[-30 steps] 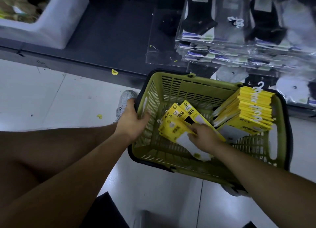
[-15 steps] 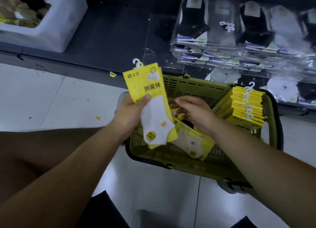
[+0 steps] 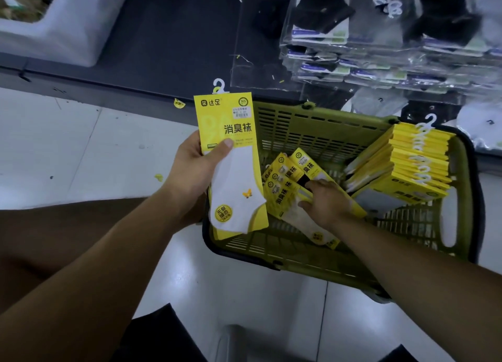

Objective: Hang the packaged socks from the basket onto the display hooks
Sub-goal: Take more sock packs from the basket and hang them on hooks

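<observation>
Sock pack (image 3: 231, 158) pinched between fingers of left hand (image 3: 190, 179) at left edge of basket (image 3: 312, 111); not yet hung. Right hand (image 3: 328, 204) laid on loose packs (image 3: 285, 188) inside basket; grip unclear. Stack (image 3: 413, 166) untouched.

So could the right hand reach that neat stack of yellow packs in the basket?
Probably yes: the right hand is inside the basket, just beside the stack, which lies uncovered with nothing between them.

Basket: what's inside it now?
The basket holds a few loose yellow sock packs, partly under the right hand, and a stack of packs leaning at its right side. The held pack hides its left corner.
</observation>
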